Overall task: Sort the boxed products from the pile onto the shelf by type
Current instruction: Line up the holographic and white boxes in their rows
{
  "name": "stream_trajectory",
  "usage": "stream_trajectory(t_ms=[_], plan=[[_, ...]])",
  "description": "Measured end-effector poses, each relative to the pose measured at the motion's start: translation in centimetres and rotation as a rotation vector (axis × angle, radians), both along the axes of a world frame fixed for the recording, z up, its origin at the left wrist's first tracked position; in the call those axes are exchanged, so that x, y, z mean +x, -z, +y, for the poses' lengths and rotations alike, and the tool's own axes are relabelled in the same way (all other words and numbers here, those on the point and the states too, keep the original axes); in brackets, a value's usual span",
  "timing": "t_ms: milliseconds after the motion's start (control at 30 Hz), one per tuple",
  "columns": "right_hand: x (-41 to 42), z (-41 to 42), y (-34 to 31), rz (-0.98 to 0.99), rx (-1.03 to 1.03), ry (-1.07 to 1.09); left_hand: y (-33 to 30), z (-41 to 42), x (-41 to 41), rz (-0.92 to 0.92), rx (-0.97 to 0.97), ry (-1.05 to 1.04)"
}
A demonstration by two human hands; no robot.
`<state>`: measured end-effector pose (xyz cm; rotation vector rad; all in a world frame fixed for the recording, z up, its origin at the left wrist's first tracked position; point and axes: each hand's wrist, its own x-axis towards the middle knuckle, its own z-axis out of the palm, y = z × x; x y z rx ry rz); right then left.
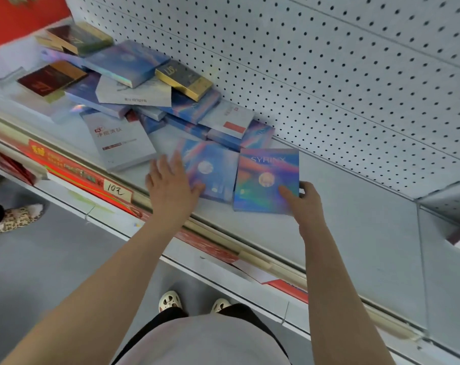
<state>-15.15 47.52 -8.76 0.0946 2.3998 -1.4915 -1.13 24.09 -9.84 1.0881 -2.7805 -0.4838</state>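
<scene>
Right hand [304, 200] pinches the SYRINX box [265, 180]; left hand [171, 183] lies flat on a matching box [213, 169].

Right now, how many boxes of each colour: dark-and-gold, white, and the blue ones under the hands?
Dark-and-gold boxes: 3
White boxes: 2 + 1 = 3
Blue boxes under the hands: 2
Total: 8
Blue boxes in the pile overlap too much to count.

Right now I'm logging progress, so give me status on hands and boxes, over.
Left hand flat on one holographic blue box. Right hand pinching the SYRINX box beside it. Mixed pile unsorted behind; nothing blocking.
</scene>
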Motion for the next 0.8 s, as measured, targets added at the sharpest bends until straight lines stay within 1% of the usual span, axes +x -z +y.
stream_trajectory(t_ms=[67,133,200,233,333,433,500,567,633,733,800], plan=[[0.0,0.0,0.0,-0.024,-0.007,0.015,-0.6,-1.0,-0.4,-0.049,0.190,-0.085],[-0.1,-0.1,-0.1,-0.034,-0.020,0.016,-1.3,-1.6,-0.8,0.006,0.340,-0.128],[-0.2,-0.1,-0.5,-0.022,-0.041,0.019,-2.5,-1.9,-1.2,0.147,0.409,-0.155],[-0.3,0.0,-0.7,-0.005,-0.043,0.017,-3.1,-1.9,-1.4,0.249,0.449,-0.155],[-0.7,0.5,-1.1,0.043,-0.031,0.023,-4.4,-1.6,-2.2,0.578,0.652,-0.170],[-0.8,1.0,-1.2,0.010,-0.118,0.062,-4.8,-0.5,-3.2,0.729,0.805,-0.176],[-0.6,1.2,-1.5,0.024,-0.150,0.075,-4.7,0.7,-3.6,0.731,0.880,-0.139],[-0.3,1.5,-1.6,0.037,-0.169,0.073,-3.6,2.1,-3.7,0.627,0.921,-0.081],[0.1,1.8,-1.5,0.039,-0.186,0.083,-2.3,3.2,-3.4,0.547,0.900,-0.059],[0.9,2.5,-1.7,0.068,-0.200,0.149,0.1,3.1,-3.2,0.582,0.927,-0.090],[1.7,3.5,-2.0,0.098,-0.196,0.225,-0.7,3.3,-2.9,0.604,0.918,-0.085]])
